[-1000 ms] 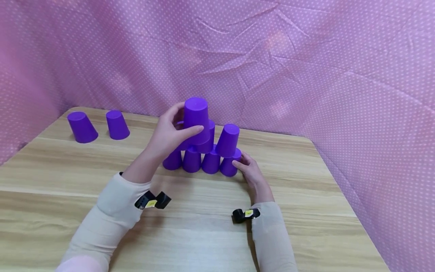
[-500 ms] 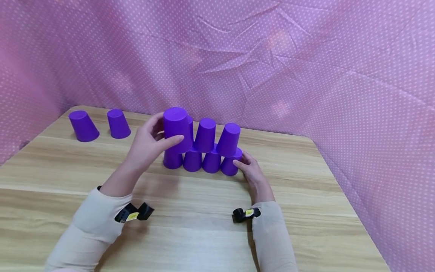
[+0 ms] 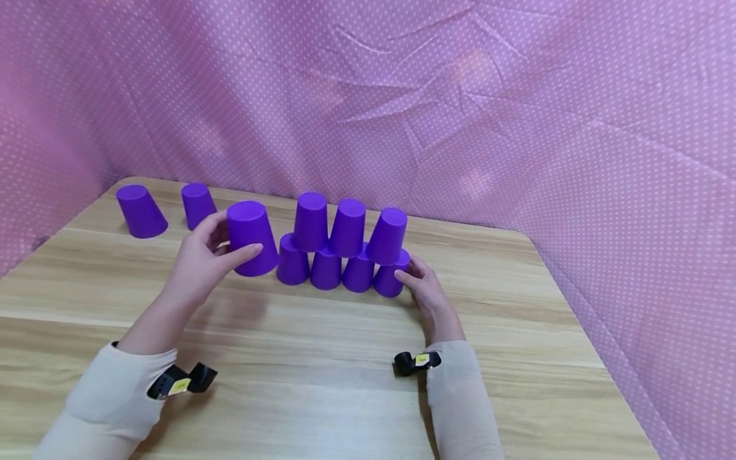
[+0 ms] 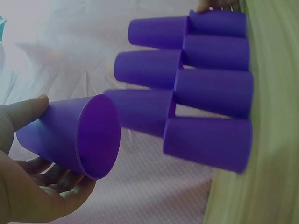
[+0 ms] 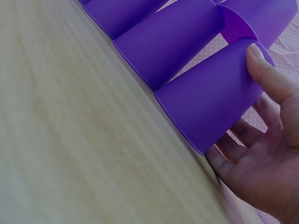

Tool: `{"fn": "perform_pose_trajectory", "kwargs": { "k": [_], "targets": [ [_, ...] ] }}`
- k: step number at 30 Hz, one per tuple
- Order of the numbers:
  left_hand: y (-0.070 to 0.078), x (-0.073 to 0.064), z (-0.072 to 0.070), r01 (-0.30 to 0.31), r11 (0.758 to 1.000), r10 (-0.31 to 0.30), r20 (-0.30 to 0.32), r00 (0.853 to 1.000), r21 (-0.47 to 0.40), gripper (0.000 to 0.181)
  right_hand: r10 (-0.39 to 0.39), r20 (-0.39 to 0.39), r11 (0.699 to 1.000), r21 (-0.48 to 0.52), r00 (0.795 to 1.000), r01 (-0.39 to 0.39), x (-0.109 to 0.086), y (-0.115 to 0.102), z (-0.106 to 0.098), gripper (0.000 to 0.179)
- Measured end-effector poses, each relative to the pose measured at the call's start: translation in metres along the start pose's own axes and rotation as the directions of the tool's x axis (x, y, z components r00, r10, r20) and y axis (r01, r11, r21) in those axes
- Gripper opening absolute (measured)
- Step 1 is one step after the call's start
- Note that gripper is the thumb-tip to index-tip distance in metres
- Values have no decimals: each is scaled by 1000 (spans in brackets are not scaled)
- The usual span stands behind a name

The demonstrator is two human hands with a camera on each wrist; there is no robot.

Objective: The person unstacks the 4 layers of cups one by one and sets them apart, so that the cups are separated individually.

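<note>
My left hand grips an upside-down purple cup, thumb across its near side and fingers behind. This cup is in the air to the left of the stack; its open mouth shows in the left wrist view. The stack has a bottom row of several upturned purple cups on the table, with three more standing across them. At the row's right end, my right hand holds the last bottom cup, its thumb near the cup's top and its fingers around the outer side.
Two more upturned purple cups stand at the back left, one near the corner and another partly hidden by my left hand. Pink dotted cloth hangs behind the wooden table and along its sides.
My left hand has moved left and lower with its cup, away from the front of the stack, uncovering the upper row's left cup. The right hand has stayed in place.
</note>
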State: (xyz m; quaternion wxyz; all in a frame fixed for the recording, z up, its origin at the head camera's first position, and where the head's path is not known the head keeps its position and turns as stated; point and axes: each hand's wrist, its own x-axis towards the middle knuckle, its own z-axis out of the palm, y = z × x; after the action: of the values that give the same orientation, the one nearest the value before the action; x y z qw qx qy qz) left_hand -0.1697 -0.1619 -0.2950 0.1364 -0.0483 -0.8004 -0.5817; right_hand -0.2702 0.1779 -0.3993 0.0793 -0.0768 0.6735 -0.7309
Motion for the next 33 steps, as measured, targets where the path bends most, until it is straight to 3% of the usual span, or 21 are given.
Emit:
{"fn": "perform_pose_trajectory", "kwargs": {
  "k": [10, 17, 23, 27, 31, 33],
  "targets": [
    [-23, -8, -18, 59, 993, -55, -42, 998, 98, 65, -16, -11, 1000, 13, 1000, 16, 1, 1, 1, 51],
    [-40, -12, -34, 78, 991, -66, -112, 992, 110, 64, -24, 3, 1000, 16, 1000, 24, 2, 2, -1, 50],
    [-57, -13, -47, 128, 989, -112, -184, 977, 77, 61, -23, -9, 1000, 7, 1000, 23, 2, 2, -2, 50],
    [-93, -4, -60, 170, 985, -162, -236, 958, 13, 62, -3, -9, 1000, -1, 1000, 3, 1, 3, -3, 51],
    [-144, 10, -80, 179, 975, -210, -280, 937, -132, 69, 6, -1, 1000, 7, 1000, -6, 1, 4, -3, 53],
    [-162, 15, -91, 163, 962, -224, -294, 929, -219, 73, 2, -1, 1000, 14, 1000, -2, 2, 4, -3, 53]
  ]
}}
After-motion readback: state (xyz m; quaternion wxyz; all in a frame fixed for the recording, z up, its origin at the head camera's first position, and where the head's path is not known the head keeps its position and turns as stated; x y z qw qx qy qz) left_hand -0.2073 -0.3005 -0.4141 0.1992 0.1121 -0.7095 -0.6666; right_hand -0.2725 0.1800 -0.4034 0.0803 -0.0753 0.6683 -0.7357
